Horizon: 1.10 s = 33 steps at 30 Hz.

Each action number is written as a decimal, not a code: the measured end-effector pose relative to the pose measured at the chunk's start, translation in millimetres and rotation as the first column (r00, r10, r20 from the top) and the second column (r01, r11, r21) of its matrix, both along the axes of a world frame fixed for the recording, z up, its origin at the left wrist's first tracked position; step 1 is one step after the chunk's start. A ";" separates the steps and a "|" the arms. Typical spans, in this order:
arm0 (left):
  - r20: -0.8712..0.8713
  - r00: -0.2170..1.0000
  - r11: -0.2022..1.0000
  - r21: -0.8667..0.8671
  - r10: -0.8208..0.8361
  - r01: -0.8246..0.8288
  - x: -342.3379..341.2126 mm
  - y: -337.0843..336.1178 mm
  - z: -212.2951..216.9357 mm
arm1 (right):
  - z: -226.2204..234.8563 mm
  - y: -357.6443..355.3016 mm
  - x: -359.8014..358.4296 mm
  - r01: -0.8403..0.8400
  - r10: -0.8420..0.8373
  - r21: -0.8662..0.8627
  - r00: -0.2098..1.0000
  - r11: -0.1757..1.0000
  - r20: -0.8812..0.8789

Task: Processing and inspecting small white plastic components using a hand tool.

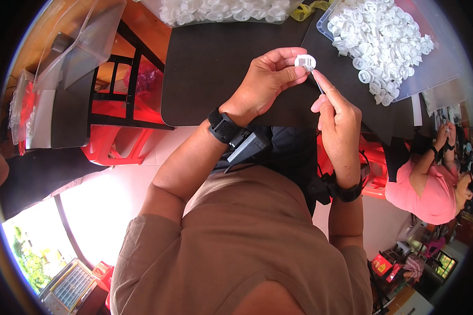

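My left hand [268,79] pinches a small white round plastic part [305,61] between thumb and fingers, above the dark table. The part has a squarish opening or recess in its face. In my right hand [339,113] is a thin, slim tool [318,85], its tip at the lower edge of the white part. The index finger lies stretched along the tool. The fingers cover much of it, so its exact kind cannot be made out.
A clear tray [404,93] heaped with similar white parts [376,44] stands at the right. Another container of white parts [223,10] sits at the far edge of the dark table [210,58]. A person in pink [423,191] works at the right. Red stools [115,144] stand below.
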<state>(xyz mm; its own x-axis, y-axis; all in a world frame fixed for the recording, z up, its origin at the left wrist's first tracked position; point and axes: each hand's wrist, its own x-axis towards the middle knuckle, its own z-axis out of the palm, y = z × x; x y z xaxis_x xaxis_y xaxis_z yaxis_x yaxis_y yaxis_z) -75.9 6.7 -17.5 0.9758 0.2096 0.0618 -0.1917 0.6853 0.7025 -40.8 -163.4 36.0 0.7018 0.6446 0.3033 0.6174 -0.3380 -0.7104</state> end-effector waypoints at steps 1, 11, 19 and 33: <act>0.002 1.000 1.000 -0.002 0.001 -0.001 0.4 -0.2 -0.6 | 0.0 0.3 -0.1 0.000 0.000 0.003 1.000 1.000 0.001; -0.007 1.000 1.000 -0.018 0.005 -0.005 0.0 0.1 0.0 | 6.3 4.8 -3.4 0.030 -0.030 -0.008 0.999 1.000 -0.034; 0.000 1.000 1.000 -0.023 0.014 -0.014 0.3 -0.1 -0.4 | -1.0 6.3 1.2 0.000 -0.001 0.010 0.995 1.000 0.096; 0.010 1.000 0.999 -0.036 0.026 -0.025 0.7 -0.3 -0.4 | 7.9 9.1 -4.5 0.023 -0.021 -0.009 0.993 1.000 0.113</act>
